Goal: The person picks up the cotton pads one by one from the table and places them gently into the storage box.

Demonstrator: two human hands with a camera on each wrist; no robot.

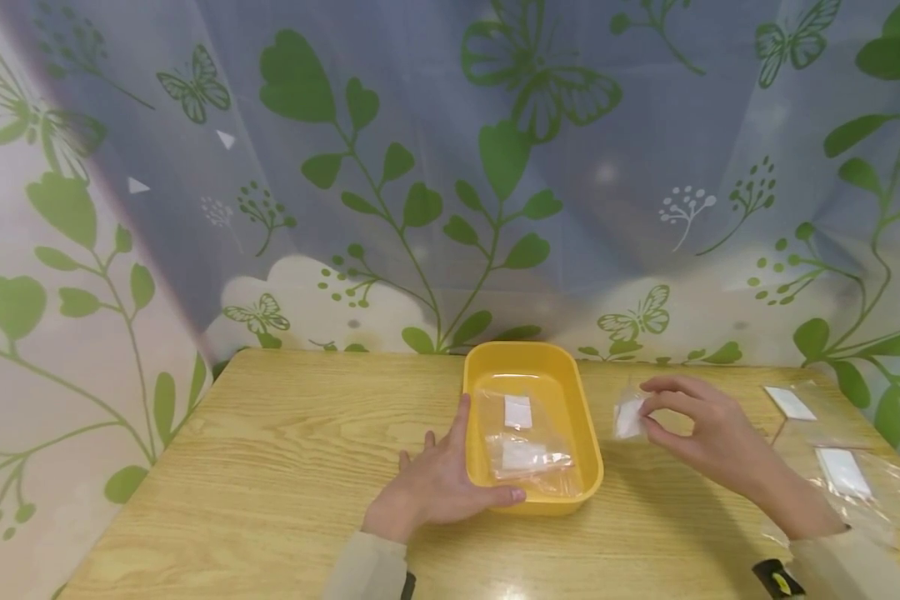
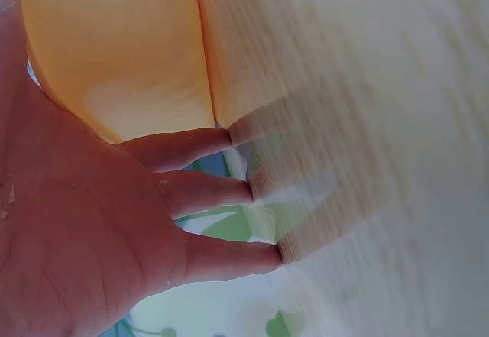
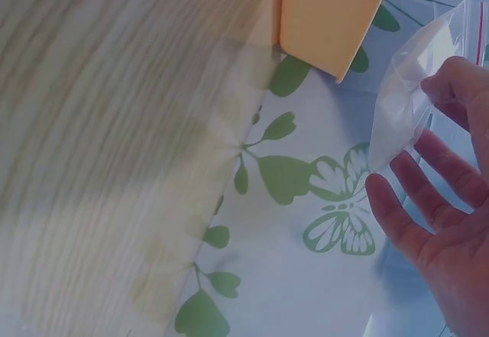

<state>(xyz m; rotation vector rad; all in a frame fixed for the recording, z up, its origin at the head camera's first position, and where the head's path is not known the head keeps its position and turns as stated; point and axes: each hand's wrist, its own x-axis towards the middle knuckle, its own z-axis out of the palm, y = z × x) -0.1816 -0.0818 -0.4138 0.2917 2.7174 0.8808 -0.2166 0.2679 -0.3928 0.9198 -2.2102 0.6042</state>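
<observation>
A yellow plastic tray [image 1: 587, 417] stands on the table, holding small clear zip bags [image 1: 521, 412] with white pieces inside. My left hand [image 1: 438, 483] is at its near left corner, the thumb over the near rim. In the left wrist view, straight fingers of the left hand [image 2: 92, 207] touch the tabletop beside the tray wall [image 2: 114, 46]. Right of the tray, my right hand [image 1: 708, 437] pinches another clear zip bag [image 1: 627, 417] with a white piece in it. That bag [image 3: 401, 96] hangs above the table in the right wrist view, its red seal line showing.
More clear zip bags with white pieces lie at the table's right side, one towards the back [image 1: 791, 403] and others [image 1: 843, 473] beside my right forearm. A curtain [image 1: 420, 275] with green leaves and butterflies hangs behind the wooden table [image 1: 270, 467].
</observation>
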